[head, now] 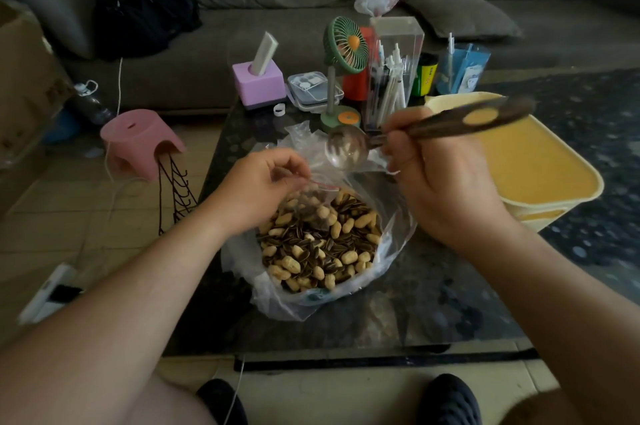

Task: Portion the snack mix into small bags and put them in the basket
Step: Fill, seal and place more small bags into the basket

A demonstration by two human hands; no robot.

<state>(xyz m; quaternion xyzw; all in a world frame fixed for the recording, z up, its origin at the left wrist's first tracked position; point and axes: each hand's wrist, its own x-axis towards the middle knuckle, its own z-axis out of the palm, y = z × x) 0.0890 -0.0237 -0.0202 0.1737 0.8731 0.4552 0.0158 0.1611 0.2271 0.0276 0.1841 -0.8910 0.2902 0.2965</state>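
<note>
- The snack mix [320,244], peanuts and striped sunflower seeds, fills a large clear plastic bag [394,237] that sits open on the dark table [433,306], right in front of the person.
- The left hand [263,182] pinches the red-edged lip of a small clear bag [311,196]. That bag hangs low over the mix and seems to hold some nuts already.
- The right hand's [440,178] grip is curled round the dark handle of a metal scoop [346,150], raised just above and behind the small bag's mouth. The bowl looks empty, though blur leaves this uncertain.
- The yellow basket [585,189] stands on the table to the right, near the scoop hand; no filled bags show inside it.
- Risk: the small bag's mouth is held at one edge only, so it may sag shut, and a loaded scoop would spill mix onto the table or back into the big bag.
- Risk: a deep dig with the scoop may drag the thin big bag's wall and tip the mix out.
- Risk: a fan [346,46] and a clear pen box [394,74] stand close behind; a wide swing of the handle could knock them.
</note>
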